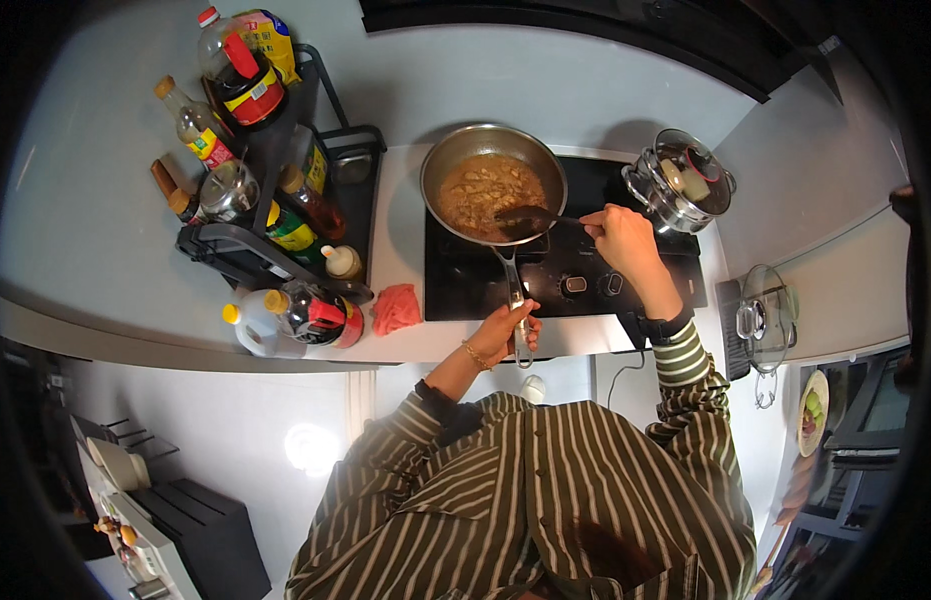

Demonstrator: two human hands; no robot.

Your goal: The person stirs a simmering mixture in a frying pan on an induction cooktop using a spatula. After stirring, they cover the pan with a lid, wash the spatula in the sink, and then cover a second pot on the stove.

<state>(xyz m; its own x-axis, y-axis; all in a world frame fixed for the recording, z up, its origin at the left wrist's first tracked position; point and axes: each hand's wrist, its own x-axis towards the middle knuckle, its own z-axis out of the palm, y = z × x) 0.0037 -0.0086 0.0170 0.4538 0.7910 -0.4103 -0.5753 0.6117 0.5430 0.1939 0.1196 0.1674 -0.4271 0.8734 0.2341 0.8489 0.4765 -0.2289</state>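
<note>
A steel frying pan [444, 147] rests on the left side of the black cooktop [465, 289]. Brown food in sauce [486, 184] covers its bottom; what the pieces are I cannot tell. My left hand [504, 334] is closed around the pan's metal handle [510, 274], close to its looped end. Gripped in my right hand [621, 238] is the handle of a dark spatula [527, 214]. Its blade lies in the food at the pan's near right side, and its shaft crosses the rim.
A steel pot [671, 210] with a glass lid stands at the cooktop's back right. Left is a black rack [289, 142] holding several sauce bottles. A pink cloth [396, 309] lies beside the cooktop, near a soy sauce jug [323, 319]. Another glass lid [769, 319] stands far right.
</note>
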